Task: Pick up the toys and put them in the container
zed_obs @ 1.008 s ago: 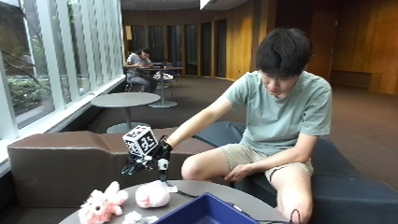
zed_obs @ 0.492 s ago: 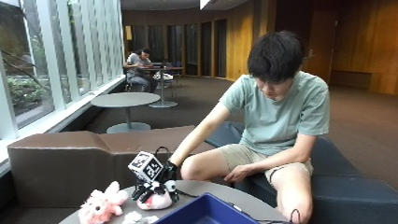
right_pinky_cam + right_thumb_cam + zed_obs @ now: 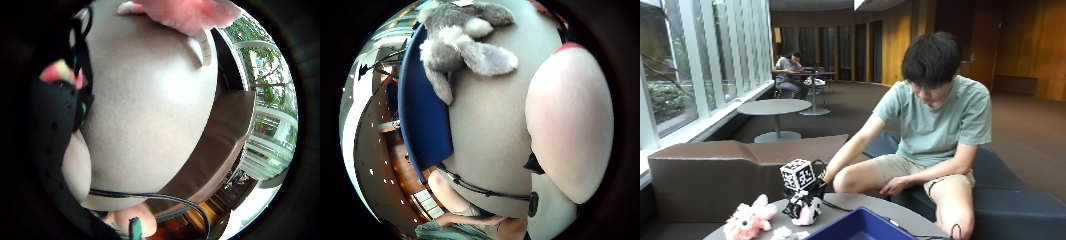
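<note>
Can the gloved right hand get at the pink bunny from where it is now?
Probably yes. The right hand is down on the white toy, and the pink bunny lies beside it on the table with nothing between them. It looks occupied with the white toy first.

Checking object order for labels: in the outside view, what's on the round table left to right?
pink plush bunny → gloved right hand on a white plush toy → blue container
</note>
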Action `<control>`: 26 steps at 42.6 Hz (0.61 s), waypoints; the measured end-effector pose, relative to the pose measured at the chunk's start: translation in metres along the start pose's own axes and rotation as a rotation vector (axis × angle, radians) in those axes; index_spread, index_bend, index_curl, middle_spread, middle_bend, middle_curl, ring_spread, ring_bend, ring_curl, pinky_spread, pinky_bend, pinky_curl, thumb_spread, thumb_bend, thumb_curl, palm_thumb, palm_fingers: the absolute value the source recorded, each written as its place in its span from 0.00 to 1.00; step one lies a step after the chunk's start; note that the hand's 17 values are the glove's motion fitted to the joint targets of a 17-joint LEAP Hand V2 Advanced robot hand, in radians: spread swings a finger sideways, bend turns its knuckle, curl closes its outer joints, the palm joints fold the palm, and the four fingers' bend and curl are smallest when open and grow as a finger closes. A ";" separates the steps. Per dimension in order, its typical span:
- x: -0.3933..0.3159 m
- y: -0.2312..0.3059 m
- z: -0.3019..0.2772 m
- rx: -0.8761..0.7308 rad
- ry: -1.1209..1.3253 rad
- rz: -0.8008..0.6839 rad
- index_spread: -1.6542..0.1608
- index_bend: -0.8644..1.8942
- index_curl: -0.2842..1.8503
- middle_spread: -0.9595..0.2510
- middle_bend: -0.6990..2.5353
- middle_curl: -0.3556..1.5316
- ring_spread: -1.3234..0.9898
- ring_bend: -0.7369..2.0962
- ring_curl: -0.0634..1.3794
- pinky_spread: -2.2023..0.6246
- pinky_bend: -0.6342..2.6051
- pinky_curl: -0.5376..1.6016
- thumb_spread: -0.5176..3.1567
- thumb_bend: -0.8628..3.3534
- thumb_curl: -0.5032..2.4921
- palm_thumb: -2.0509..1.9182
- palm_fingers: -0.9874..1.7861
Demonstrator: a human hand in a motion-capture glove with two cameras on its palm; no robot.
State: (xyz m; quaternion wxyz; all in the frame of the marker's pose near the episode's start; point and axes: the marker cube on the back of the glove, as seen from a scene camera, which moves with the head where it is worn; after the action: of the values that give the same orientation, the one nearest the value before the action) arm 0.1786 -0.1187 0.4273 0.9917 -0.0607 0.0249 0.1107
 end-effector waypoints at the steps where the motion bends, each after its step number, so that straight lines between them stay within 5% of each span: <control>1: 0.000 -0.002 -0.002 0.008 -0.002 0.005 0.81 0.39 0.22 0.79 0.30 0.27 0.50 0.57 0.38 0.70 0.57 0.44 0.51 0.26 0.33 0.65 0.57; 10: -0.001 -0.008 -0.035 -0.035 -0.019 0.068 0.77 0.45 0.24 0.68 0.40 0.33 0.43 0.62 0.42 0.67 0.52 0.43 0.41 0.26 0.38 0.69 0.74; 26: -0.061 0.016 -0.248 0.216 0.065 0.006 0.71 0.55 0.32 0.56 0.51 0.43 0.38 0.68 0.52 0.66 0.53 0.46 0.29 0.25 0.44 0.70 0.73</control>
State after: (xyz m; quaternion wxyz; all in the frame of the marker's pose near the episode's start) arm 0.1066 -0.1474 0.1834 0.9908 0.0432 0.0689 0.1081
